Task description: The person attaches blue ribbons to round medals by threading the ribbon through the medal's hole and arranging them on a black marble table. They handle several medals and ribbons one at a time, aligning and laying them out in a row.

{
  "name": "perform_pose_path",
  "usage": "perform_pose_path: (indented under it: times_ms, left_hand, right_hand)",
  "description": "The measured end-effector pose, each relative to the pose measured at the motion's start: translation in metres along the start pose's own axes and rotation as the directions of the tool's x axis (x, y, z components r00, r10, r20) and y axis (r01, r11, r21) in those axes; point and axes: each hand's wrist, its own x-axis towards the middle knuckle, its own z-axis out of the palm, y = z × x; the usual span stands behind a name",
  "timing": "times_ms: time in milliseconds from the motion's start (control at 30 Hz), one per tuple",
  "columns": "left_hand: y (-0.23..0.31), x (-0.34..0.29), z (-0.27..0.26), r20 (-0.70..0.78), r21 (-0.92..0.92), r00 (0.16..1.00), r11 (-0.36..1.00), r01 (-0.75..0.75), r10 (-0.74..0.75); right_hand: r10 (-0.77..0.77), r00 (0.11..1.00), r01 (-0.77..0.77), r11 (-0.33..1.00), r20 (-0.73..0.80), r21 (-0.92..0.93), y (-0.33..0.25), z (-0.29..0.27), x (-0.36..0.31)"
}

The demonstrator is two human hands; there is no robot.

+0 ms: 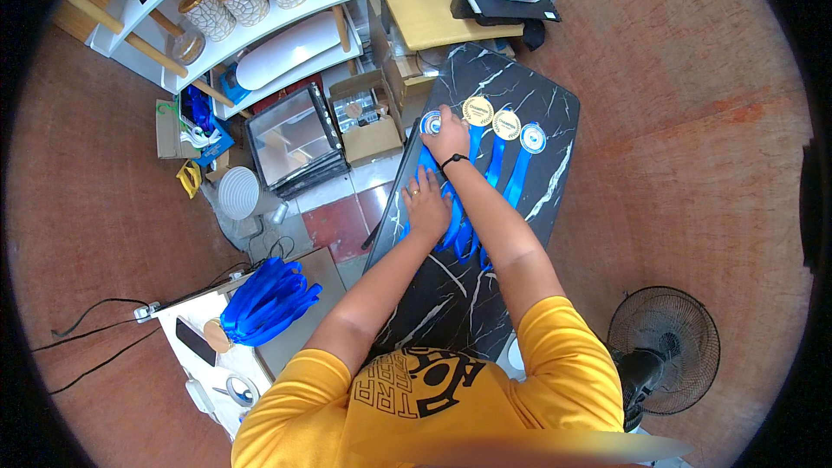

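Several medals on blue ribbons are laid out in a row on the black marbled table. At the row's left end, my right hand (450,135) has its fingers closed at the edge of a white-and-blue medal (430,123). My left hand (427,205) lies open over the blue ribbons (454,224), fingers spread, pressing on them. To the right are a gold medal (477,111), a second gold medal (507,126) and a white-and-blue medal (533,138), their ribbons running toward me. My right forearm hides part of the ribbons.
The marbled table (542,91) stands before me. At lower left, a bundle of blue ribbons (270,302) sits on a white side table by a phone (196,340). A fan (664,350) stands at right. Shelves (299,13), black frames (295,139) and a cardboard box (368,143) are beyond.
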Motion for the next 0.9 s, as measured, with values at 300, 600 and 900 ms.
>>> perform_pose_path:
  times_ms: [300, 600, 900]
  left_hand:
    - [-0.02, -0.01, 0.003, 0.134, 0.013, 0.987, 0.995, -0.096, 0.093]
    - [-0.025, -0.013, 0.003, 0.143, 0.034, 0.985, 0.994, -0.106, 0.1]
    - [-0.03, -0.01, 0.001, 0.183, 0.036, 0.976, 0.991, -0.126, 0.117]
  right_hand:
    - [-0.006, 0.998, 0.007, 1.0, -0.067, 0.011, 0.001, 0.002, -0.01]
    - [0.014, 0.999, -0.013, 1.0, -0.038, 0.009, 0.002, 0.007, -0.013]
    - [0.028, 0.999, -0.028, 1.0, -0.033, 0.001, 0.005, 0.009, -0.013]
